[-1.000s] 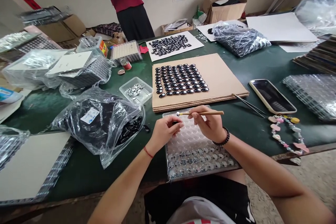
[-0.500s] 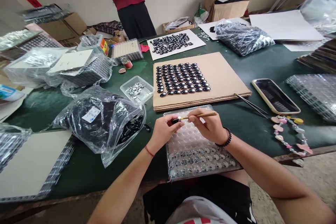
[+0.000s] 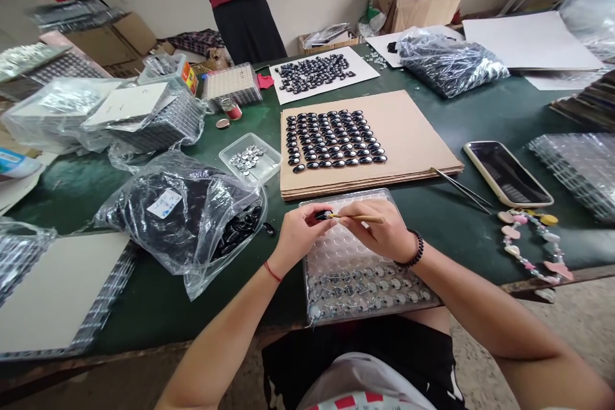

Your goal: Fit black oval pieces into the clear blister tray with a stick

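Note:
Between the thumb and fingers of my left hand (image 3: 303,230) is a small glossy black oval piece (image 3: 323,214) with a pale spot on it. My right hand (image 3: 377,230) pinches a thin wooden-handled brush (image 3: 368,219), its tip at the black piece. Under both hands lies a clear plastic tray (image 3: 331,250) with round cells; its near rows hold round silvery pieces. Beyond it, rows of black oval pieces (image 3: 331,138) with pale centres sit on a stack of brown cardboard (image 3: 408,134).
Left of the cardboard are a small clear box (image 3: 269,163) of silvery pieces and a plastic bag (image 3: 163,230) of black pieces. Tweezers (image 3: 461,189), a phone (image 3: 508,173) and a beaded strap (image 3: 509,243) lie at right. A person (image 3: 240,0) stands across the table.
The brush has tipped lower in my right hand, and both hands are closer together at the black piece. The whole view has shifted slightly.

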The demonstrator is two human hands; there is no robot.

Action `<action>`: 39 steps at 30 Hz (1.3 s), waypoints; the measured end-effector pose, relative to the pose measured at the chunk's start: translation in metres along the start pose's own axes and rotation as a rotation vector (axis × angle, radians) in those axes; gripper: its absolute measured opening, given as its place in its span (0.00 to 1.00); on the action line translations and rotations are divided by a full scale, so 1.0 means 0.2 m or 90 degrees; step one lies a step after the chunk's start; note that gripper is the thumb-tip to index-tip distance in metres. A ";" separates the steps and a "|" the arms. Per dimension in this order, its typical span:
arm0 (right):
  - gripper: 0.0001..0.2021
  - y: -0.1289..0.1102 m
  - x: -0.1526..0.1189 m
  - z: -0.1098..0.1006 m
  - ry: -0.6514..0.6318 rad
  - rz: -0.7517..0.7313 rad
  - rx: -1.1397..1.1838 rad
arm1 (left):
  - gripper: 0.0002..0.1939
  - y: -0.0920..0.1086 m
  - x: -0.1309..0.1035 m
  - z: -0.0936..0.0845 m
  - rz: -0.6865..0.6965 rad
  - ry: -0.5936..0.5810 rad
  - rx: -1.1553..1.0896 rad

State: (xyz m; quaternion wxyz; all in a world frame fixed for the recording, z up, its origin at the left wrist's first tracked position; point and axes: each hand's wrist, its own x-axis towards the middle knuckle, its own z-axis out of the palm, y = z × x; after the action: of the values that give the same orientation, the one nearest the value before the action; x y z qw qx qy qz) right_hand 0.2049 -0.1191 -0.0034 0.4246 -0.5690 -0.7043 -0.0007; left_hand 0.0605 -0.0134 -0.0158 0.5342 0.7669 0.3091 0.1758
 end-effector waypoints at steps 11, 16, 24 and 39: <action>0.05 0.00 -0.01 0.01 -0.008 -0.009 -0.015 | 0.17 0.01 0.00 0.00 -0.002 0.001 -0.019; 0.06 0.00 0.00 0.01 -0.027 -0.010 -0.024 | 0.17 0.00 -0.01 0.00 -0.001 -0.012 -0.023; 0.08 -0.01 0.01 0.01 -0.043 0.003 0.011 | 0.14 0.02 0.01 -0.01 -0.020 -0.003 -0.100; 0.04 0.05 0.06 0.02 -0.010 0.227 0.265 | 0.11 0.02 0.03 -0.01 -0.014 0.020 -0.138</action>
State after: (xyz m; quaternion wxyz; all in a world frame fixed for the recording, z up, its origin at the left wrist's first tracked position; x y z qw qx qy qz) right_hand 0.2106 -0.1046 -0.0027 0.5207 -0.5841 -0.5813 0.2231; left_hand 0.0636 -0.0089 -0.0123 0.6111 0.6984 0.3050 0.2141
